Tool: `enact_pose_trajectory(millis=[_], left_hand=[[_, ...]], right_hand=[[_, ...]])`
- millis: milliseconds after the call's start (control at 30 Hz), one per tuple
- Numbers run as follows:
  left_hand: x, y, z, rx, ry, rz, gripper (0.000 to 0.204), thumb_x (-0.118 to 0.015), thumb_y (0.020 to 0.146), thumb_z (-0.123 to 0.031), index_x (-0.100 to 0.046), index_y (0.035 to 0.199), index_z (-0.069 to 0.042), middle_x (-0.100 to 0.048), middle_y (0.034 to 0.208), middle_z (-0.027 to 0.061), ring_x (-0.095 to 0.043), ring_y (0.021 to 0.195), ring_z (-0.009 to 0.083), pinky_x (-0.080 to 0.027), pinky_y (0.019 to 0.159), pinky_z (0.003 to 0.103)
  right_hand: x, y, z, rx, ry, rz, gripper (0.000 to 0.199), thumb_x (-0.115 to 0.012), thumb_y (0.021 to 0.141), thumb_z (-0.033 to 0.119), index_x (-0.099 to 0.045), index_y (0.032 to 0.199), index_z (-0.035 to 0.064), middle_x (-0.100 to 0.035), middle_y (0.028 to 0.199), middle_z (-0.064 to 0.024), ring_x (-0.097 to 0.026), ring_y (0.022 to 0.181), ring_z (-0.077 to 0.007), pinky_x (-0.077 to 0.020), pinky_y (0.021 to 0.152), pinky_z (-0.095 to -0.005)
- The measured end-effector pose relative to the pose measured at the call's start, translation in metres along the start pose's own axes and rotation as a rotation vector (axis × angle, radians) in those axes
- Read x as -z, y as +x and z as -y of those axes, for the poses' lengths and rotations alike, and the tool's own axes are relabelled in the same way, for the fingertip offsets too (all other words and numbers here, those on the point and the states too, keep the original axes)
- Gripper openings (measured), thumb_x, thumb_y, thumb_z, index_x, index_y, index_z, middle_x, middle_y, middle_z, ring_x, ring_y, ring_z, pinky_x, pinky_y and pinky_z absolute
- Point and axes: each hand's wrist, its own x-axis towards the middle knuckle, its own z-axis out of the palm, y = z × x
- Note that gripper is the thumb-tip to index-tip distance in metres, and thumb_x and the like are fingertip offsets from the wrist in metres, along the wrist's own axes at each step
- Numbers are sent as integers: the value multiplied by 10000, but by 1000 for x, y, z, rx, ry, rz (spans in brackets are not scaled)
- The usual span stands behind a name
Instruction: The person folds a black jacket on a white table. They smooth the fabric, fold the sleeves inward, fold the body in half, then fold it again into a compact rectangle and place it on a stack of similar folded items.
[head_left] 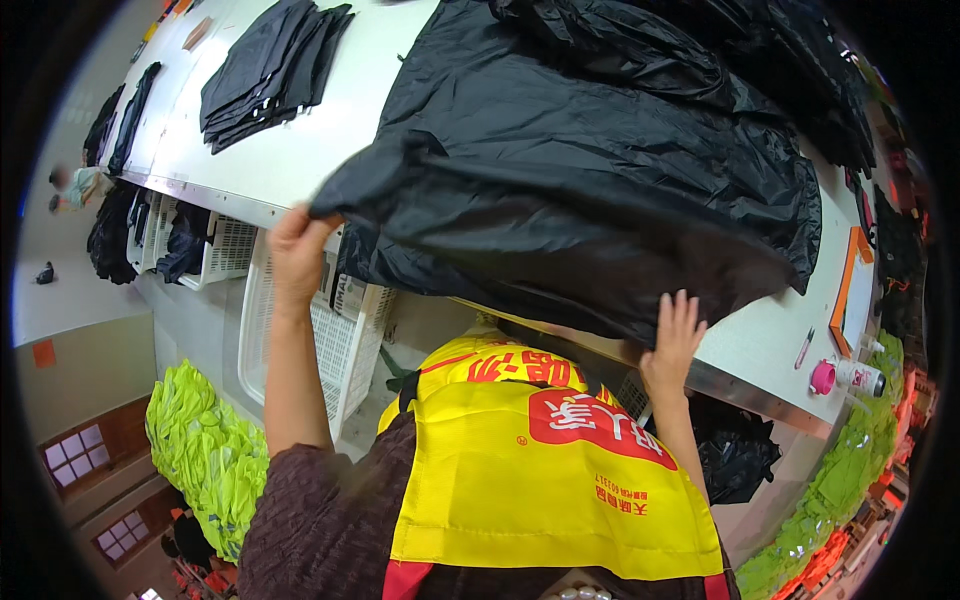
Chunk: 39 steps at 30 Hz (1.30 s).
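Currently, black cloth (560,225): spread over the near part of the table, its near flap raised off the layer beneath and running between both hands.
Left hand (296,238): at the flap's left end, just off the table's near edge, fingers bent and pinching the cloth's corner.
Right hand (674,338): at the flap's near right edge, fingers outstretched and touching the cloth; whether the thumb grips from below, I cannot tell.
Table (320,160): pale and smooth, reaching away to the far left.
Stack of dark pieces (270,75): flat on the table, left of the cloth and farther off than the left hand.
Bottle (862,378): near the table's right end, with a pink lid, beside an orange-edged board (853,285).
White basket (355,375): below the table, just right of the left forearm.
Lime-green heap (200,450): left of the person, well apart from the cloth.
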Motion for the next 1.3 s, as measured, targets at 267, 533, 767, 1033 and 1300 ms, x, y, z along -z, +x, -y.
enact_pose_trajectory(millis=[267,533,767,1033,1300], left_hand=[[43,-19,58,634,209,784,653,-720,747,-222,-447,1304,-16,-577,1163,124,-523,1077,192,-405,946,327],[-56,53,9,608,761,643,491,-593,797,-520,-671,885,-43,-631,796,54,-579,789,174,-467,709,301],[9,69,122,663,-92,-1,368,-572,879,-321,-601,1004,24,-649,891,151,-623,817,221,-501,737,333],[12,11,73,640,-231,34,595,-419,910,-508,-558,1145,20,-627,1058,105,-606,917,194,-463,813,296],[-40,43,21,-5,120,-44,263,-574,895,-201,-631,943,50,-628,814,10,-534,738,83,-445,685,243]], right_hand=[[51,27,-52,-212,553,583,539,-604,764,177,-470,1261,17,-436,1332,-190,-396,1247,-332,-314,1030,-420],[29,65,-161,-84,-171,-99,461,-449,732,-38,-506,1181,44,-487,1263,-150,-375,1250,-317,-246,1066,-394],[-28,82,-223,-73,-214,-120,131,-498,772,19,-569,878,42,-563,931,-144,-522,901,-343,-429,803,-426],[4,63,-154,-95,-125,-378,352,-536,822,102,-521,1165,24,-522,1186,-191,-456,1144,-352,-345,983,-417],[20,36,-11,62,117,443,665,-655,737,128,-400,1351,146,-335,1414,-181,-275,1316,-392,-275,1012,-559]])
